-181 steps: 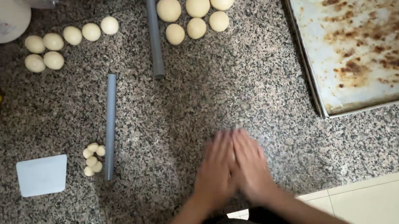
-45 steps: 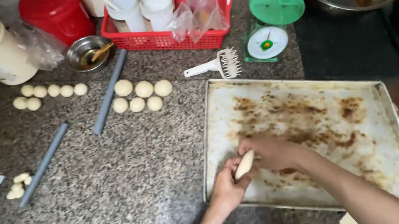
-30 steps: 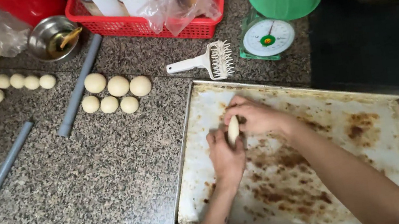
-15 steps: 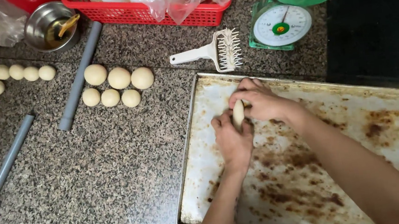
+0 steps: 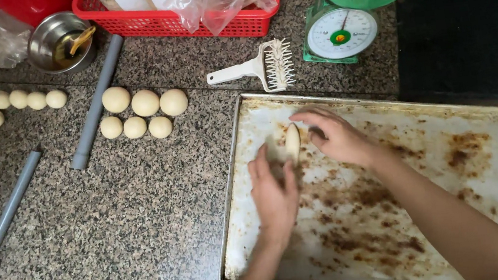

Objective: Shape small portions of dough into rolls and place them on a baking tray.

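Pale dough, one long piece (image 5: 292, 143), stood on the baking tray (image 5: 399, 254) near its far left corner, between our two hands. Its long axis ran away from us. Our left hand (image 5: 273, 187) was flat and spread, with the fingers just beside the piece on its near left side. Our right hand (image 5: 331, 135) was loosely curved to the right of it, holding nothing; we could not tell if it touched. Round dough balls (image 5: 144, 111) lay on the granite table (image 5: 116, 236), left of the tray
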